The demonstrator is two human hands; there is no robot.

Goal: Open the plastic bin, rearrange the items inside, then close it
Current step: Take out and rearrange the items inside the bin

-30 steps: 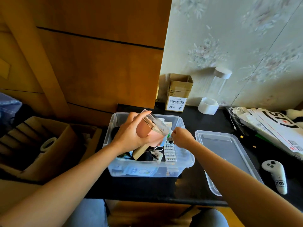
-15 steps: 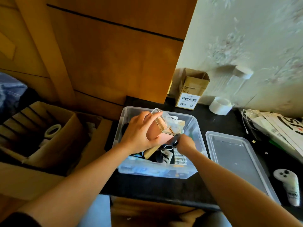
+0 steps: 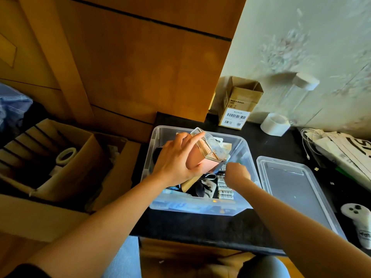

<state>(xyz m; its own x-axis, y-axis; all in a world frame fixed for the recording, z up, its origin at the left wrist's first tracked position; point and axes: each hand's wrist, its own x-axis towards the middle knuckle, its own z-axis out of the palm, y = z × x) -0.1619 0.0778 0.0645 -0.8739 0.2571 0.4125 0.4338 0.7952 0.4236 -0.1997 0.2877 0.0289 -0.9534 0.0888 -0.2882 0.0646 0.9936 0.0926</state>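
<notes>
A clear plastic bin [image 3: 158, 135] stands open on the black table, full of small items. My left hand [image 3: 176, 159] grips a pink boxed item with a clear cover [image 3: 208, 155], tilted above the bin's middle. My right hand [image 3: 236, 174] reaches down into the right side of the bin with fingers curled; what they hold is hidden. White batteries [image 3: 224, 191] lie in a row just below that hand. The bin's clear lid [image 3: 291, 189] lies flat on the table to the right.
A small cardboard box [image 3: 239, 103], a white tape roll [image 3: 274, 124] and a clear jar [image 3: 301, 87] stand at the back by the wall. Papers and cables [image 3: 341, 149] lie right. A white controller [image 3: 359, 221] lies beyond the lid. Open cardboard boxes [image 3: 66, 157] stand left.
The view has swung left and down. My left hand keeps holding the pink item over the bin, and my right hand has dipped deeper into the bin's right side.
</notes>
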